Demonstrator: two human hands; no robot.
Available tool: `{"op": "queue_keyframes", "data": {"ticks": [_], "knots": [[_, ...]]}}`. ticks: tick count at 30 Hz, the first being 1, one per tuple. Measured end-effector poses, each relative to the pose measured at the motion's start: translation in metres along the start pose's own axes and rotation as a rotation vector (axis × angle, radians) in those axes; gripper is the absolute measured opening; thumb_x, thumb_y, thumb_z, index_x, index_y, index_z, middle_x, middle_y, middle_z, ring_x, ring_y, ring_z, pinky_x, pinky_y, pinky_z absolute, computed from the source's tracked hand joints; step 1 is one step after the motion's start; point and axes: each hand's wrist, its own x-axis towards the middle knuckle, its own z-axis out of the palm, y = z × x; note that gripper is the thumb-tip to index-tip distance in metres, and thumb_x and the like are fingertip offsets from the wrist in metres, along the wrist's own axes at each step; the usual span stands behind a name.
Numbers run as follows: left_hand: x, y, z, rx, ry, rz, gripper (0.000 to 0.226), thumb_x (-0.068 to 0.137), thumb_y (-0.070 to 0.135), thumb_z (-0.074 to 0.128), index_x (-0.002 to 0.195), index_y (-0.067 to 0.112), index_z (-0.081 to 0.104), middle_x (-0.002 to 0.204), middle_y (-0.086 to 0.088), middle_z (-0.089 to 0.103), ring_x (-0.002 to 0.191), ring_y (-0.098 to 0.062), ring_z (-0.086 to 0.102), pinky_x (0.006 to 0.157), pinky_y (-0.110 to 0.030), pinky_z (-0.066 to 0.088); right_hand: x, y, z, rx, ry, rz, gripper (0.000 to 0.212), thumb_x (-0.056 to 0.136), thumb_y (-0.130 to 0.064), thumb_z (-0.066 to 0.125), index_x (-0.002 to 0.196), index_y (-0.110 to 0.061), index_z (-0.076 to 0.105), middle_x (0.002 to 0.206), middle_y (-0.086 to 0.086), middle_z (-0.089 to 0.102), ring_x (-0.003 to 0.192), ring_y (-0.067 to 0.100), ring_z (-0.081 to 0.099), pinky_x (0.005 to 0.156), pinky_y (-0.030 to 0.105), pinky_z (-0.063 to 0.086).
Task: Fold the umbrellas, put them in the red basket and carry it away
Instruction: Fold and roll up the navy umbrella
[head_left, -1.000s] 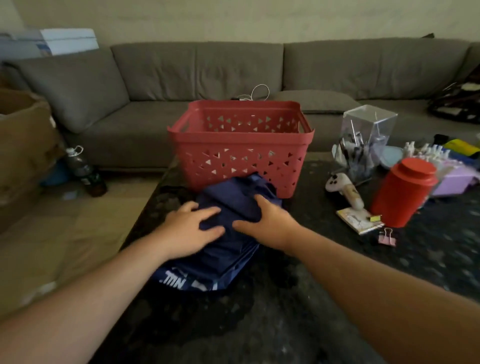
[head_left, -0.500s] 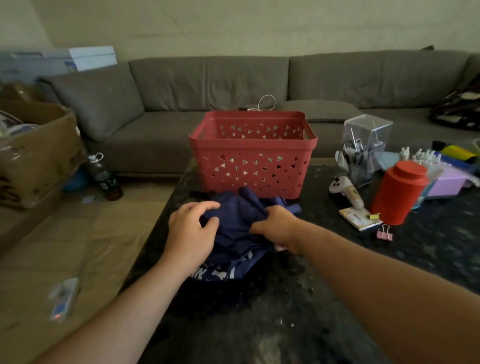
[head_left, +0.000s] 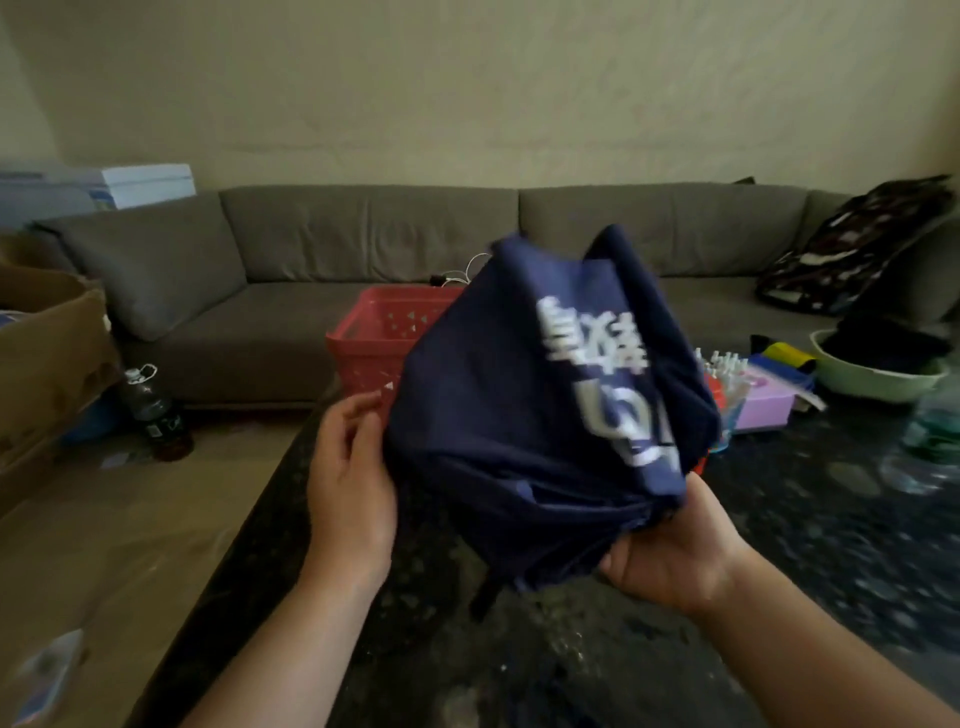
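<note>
Right hand (head_left: 670, 545), at 5 o'clock, fingers curled under the bunched navy fabric umbrella with white lettering (head_left: 524, 415); left hand (head_left: 350, 483), at 7 o'clock, fingers loosely straight against its side. Umbrella has come up off the dark speckled stone desk (head_left: 571, 665) since a second ago, held mid-air. Red perforated plastic basket (head_left: 379, 338) directly behind at 12 o'clock; drop-in looks next.

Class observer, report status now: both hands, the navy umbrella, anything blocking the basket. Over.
Right hand grips navy umbrella from below; left hand flat against its side. Umbrella held above dark table, not in red basket. Nothing seen blocking basket.
</note>
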Motion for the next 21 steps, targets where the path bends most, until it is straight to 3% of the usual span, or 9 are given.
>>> {"op": "queue_keyframes", "data": {"ticks": [2,4,9,10,12,14,17,19,21], "knots": [[-0.010,-0.006,0.000,-0.014,-0.084,-0.088,0.029,0.111,0.018,0.047,0.106,0.038,0.068,0.098,0.020,0.077,0.102,-0.010,0.073,0.078,-0.021,0.056,0.000,0.004,-0.005,0.033,-0.172,-0.067,0.067,0.108,-0.045,0.046,0.156,0.000,0.040,0.161,0.026,0.039,0.150,0.041,0.038,0.125,0.057,0.021],[-0.014,-0.010,-0.001,-0.031,-0.132,-0.120,0.027,0.111,0.016,0.048,0.114,0.033,0.069,0.105,0.014,0.078,0.104,-0.013,0.074,0.082,-0.027,0.058,-0.004,0.005,-0.023,0.072,-0.117,-0.027,0.070,0.112,-0.048,0.014,0.161,0.000,0.026,0.167,0.026,0.025,0.156,0.040,0.023,0.126,0.054,0.009],[-0.005,-0.013,-0.004,-0.091,-0.116,-0.164,0.021,0.110,0.033,0.052,0.114,0.040,0.071,0.119,0.004,0.076,0.115,-0.026,0.070,0.096,-0.046,0.054,-0.008,0.004,-0.032,0.085,-0.065,0.020,0.067,0.087,-0.045,0.080,0.139,-0.007,0.064,0.146,0.022,0.059,0.134,0.043,0.057,0.115,0.062,0.042],[-0.004,-0.015,-0.005,-0.075,-0.123,-0.168,0.020,0.110,0.033,0.051,0.118,0.037,0.070,0.116,0.005,0.077,0.113,-0.024,0.071,0.091,-0.042,0.057,-0.008,0.003,-0.035,0.057,-0.031,0.020,0.066,0.090,-0.046,0.078,0.141,-0.006,0.062,0.147,0.021,0.058,0.137,0.041,0.055,0.118,0.061,0.038],[-0.001,-0.019,-0.006,-0.036,-0.131,-0.175,0.022,0.111,0.032,0.051,0.126,0.033,0.066,0.115,0.006,0.076,0.110,-0.021,0.072,0.084,-0.034,0.057,-0.004,0.004,-0.045,0.048,0.027,0.037,0.064,0.107,-0.051,0.048,0.152,-0.006,0.049,0.157,0.021,0.045,0.148,0.040,0.041,0.124,0.059,0.027],[0.007,-0.026,-0.013,0.030,-0.128,-0.138,0.023,0.110,0.034,0.052,0.125,0.042,0.066,0.124,0.005,0.073,0.117,-0.024,0.070,0.093,-0.041,0.057,-0.006,0.001,-0.032,-0.001,0.040,0.031,0.063,0.104,-0.051,0.045,0.146,-0.006,0.057,0.151,0.019,0.055,0.141,0.040,0.051,0.115,0.061,0.040],[0.020,-0.026,-0.026,0.106,-0.064,-0.046,0.023,0.107,0.038,0.051,0.120,0.049,0.067,0.123,0.004,0.071,0.117,-0.015,0.067,0.101,-0.046,0.053,-0.006,-0.015,-0.026,-0.360,0.252,-0.209,0.037,0.081,-0.037,0.073,0.106,-0.013,0.083,0.108,0.014,0.079,0.098,0.035,0.077,0.078,0.044,0.065],[0.023,-0.016,-0.032,0.124,-0.007,0.021,0.026,0.112,0.033,0.044,0.120,0.048,0.064,0.115,0.007,0.068,0.108,-0.005,0.066,0.094,-0.033,0.048,-0.004,-0.022,-0.040,-0.754,0.354,-0.392,0.030,0.075,-0.019,0.086,0.103,-0.013,0.078,0.099,0.008,0.080,0.100,0.037,0.075,0.082,0.044,0.063],[0.019,-0.005,-0.033,0.185,-0.024,0.122,0.027,0.112,0.036,0.042,0.127,0.048,0.060,0.118,0.011,0.066,0.115,-0.008,0.064,0.096,-0.029,0.047,-0.004,-0.024,-0.051,-1.123,0.432,-0.484,0.035,0.085,-0.003,0.080,0.113,-0.023,0.071,0.105,-0.007,0.079,0.107,0.020,0.074,0.088,0.040,0.059]]}}
